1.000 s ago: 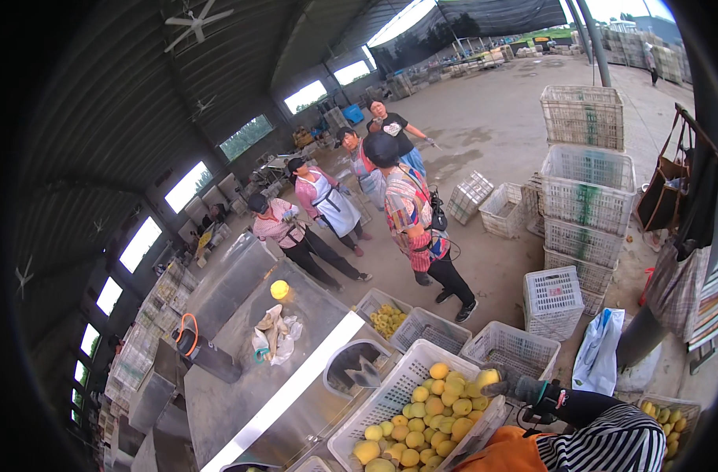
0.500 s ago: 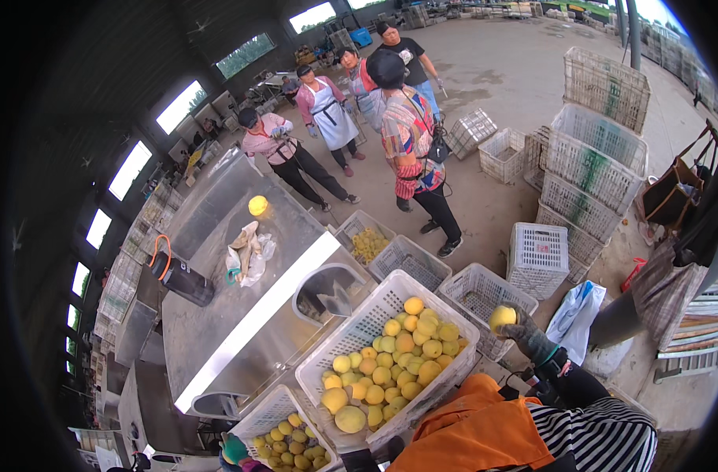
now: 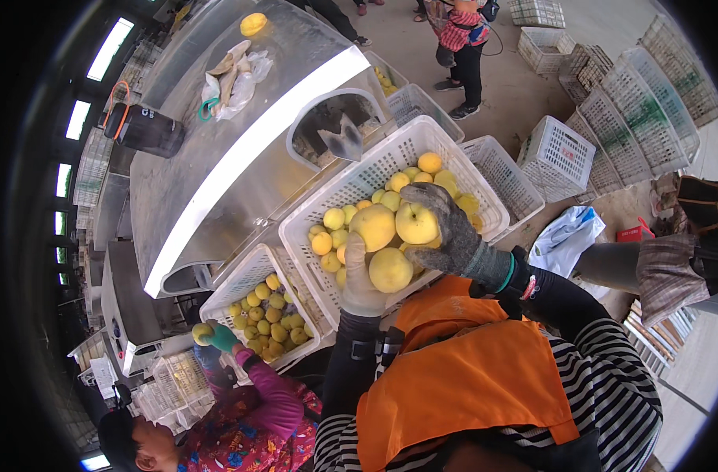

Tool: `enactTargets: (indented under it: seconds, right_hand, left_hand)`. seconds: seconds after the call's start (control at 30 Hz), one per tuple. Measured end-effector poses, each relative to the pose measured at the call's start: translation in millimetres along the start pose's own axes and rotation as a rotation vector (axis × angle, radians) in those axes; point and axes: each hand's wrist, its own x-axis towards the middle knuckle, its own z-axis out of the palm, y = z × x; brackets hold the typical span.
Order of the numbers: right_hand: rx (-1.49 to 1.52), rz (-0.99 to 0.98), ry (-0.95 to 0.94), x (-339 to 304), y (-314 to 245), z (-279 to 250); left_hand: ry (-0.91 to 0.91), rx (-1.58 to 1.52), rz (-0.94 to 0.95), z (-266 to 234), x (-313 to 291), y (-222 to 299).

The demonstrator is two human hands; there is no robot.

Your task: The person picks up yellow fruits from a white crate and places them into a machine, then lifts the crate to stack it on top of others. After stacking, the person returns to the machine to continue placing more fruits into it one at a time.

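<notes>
My left hand (image 3: 362, 285), in a pale glove, is closed around a yellow peach (image 3: 391, 271). Another large yellow peach (image 3: 373, 227) rests against its fingertips. In a dark grey glove, my right hand (image 3: 451, 236) grips a yellow peach (image 3: 416, 223) from its right side, close to the other two. Both hands are over the near part of a white slatted crate (image 3: 302, 223) filled with yellow peaches, some hidden behind the gloves. The left palm and the undersides of the held fruit cannot be seen.
At lower left a co-worker's green-gloved hand (image 3: 222, 337) holds a fruit beside a second crate (image 3: 217, 303) of peaches. A metal table (image 3: 241, 165) carries a black bottle (image 3: 150, 130) and a plastic bag (image 3: 245, 82). Stacked crates (image 3: 626, 118) stand at right.
The view has tipped down toward the crate. My right hand has moved left over the crate with its peach. My left hand has come into view holding fruit, and the co-worker shows more.
</notes>
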Motion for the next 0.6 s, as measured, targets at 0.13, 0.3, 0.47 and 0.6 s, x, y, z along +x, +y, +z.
enactTargets:
  seconds: [0.13,0.3,0.47,0.6]
  right_hand:
    - [-0.241,0.002,0.006,22,-14,28]
    - [-0.112,0.082,0.009,48,-23,56]
    - [-0.312,0.088,0.066,42,2,70]
    - [-0.196,0.240,0.092,58,-1,81]
  left_hand:
    - [-0.236,-0.040,-0.030,-29,14,20]
    - [-0.051,-0.082,-0.063,-38,23,41]
    - [-0.177,-0.124,-0.140,-63,39,44]
    - [-0.245,-0.141,-0.163,-75,49,48]
